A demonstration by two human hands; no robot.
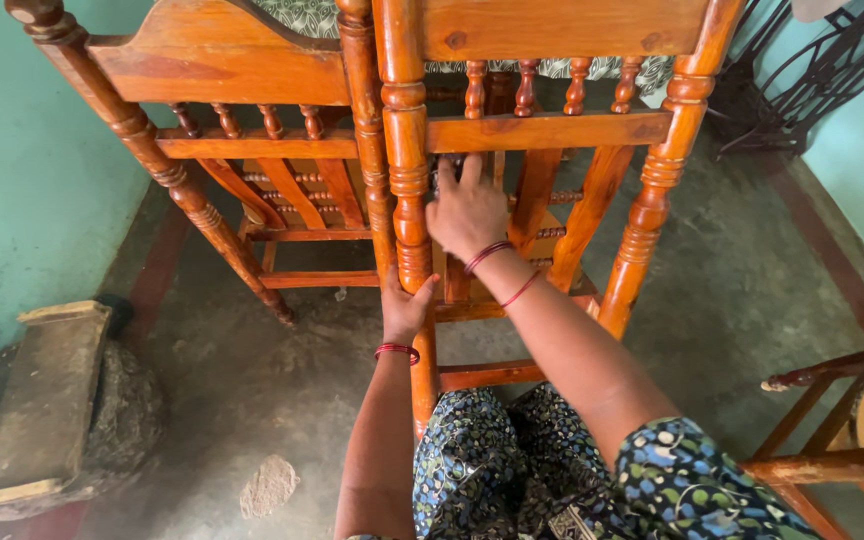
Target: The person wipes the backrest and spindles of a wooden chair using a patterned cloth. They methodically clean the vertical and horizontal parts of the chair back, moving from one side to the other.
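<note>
2 wooden chairs stand side by side on a grey concrete floor (252,400), seen from above and behind. The person's hands are both on the right chair (552,130), a polished orange-brown one with turned posts and small spindles under its top rail.

The left hand (405,308) wraps around the chair's turned rear leg (414,230) low down, thumb on one side and fingers curled behind the wood, so it grips the post. A red bangle (397,350) sits at that wrist.

The right hand (467,210) reaches through the gap below the middle rail, fingers spread and pressed against something dark behind the post; what lies under the fingertips is too hidden to tell, and whether it pinches anything cannot be told. 2 thin red bangles (497,265) circle that wrist.

The left chair (242,70) stands touching the right one, their posts just beside each other. A patterned cushion (302,15) shows above its back. Blue flowered fabric (572,480) covers the person's lap at the bottom edge.

At the left, by the green wall (22,180), a worn wooden block (47,400) rests on a rough stone. Part of another chair (832,420) shows at the right, and a black metal frame (812,70) stands in the far right corner
</note>
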